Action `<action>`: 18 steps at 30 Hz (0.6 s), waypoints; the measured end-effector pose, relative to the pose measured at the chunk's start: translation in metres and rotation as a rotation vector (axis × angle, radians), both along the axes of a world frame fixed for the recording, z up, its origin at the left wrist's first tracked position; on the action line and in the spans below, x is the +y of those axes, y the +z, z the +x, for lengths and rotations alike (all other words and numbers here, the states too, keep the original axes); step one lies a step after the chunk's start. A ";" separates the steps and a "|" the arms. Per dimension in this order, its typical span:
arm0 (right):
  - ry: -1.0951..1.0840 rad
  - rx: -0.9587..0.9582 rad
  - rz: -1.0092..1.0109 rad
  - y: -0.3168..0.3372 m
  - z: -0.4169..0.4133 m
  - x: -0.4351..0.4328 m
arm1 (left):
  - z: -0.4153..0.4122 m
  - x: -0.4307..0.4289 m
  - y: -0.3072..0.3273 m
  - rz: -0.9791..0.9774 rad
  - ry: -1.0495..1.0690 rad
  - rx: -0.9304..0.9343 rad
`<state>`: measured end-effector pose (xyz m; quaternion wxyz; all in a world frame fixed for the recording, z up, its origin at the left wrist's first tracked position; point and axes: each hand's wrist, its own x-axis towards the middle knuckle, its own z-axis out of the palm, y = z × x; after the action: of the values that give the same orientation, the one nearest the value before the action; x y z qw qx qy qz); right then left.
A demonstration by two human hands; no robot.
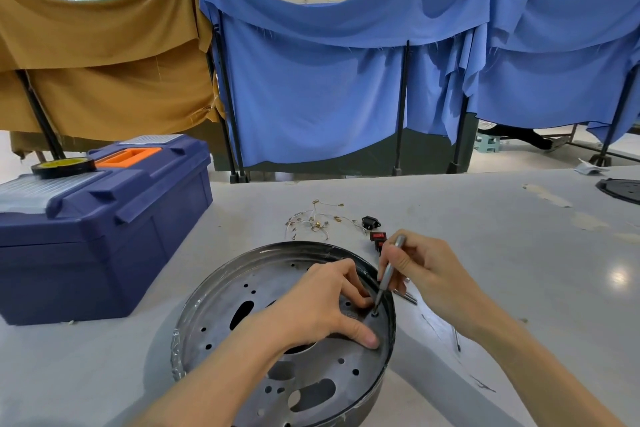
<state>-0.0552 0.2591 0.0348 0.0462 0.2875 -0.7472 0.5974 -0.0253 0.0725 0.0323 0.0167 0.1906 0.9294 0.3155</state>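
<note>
A round metal pan (221,291) with several holes in its floor lies on the grey table (502,253) in front of me. My right hand (420,269) grips a slim silver screwdriver (389,270), held nearly upright, its tip on a screw (375,314) near the pan's right rim. My left hand (322,308) rests inside the pan, thumb pressed flat on the floor, fingertips curled close beside the screw. Whether those fingers pinch something is hidden.
A blue toolbox (100,229) with an orange handle and a roll of tape (64,166) on top stands at the left. Loose wires with terminals (317,220), a black socket (369,222) and red switches (378,237) lie behind the pan. Small metal rods (407,296) lie right of it.
</note>
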 end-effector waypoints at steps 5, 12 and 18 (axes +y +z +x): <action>-0.025 0.007 0.048 0.000 0.000 0.001 | 0.001 0.001 0.001 -0.001 0.001 0.014; -0.013 0.009 0.063 -0.002 0.000 0.000 | 0.000 0.001 0.001 -0.012 -0.006 0.016; 0.003 0.092 0.127 0.001 0.000 0.000 | 0.000 0.001 0.001 -0.011 -0.011 0.022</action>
<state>-0.0549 0.2587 0.0362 0.0614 0.3183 -0.7801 0.5351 -0.0249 0.0736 0.0332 0.0094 0.1989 0.9303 0.3080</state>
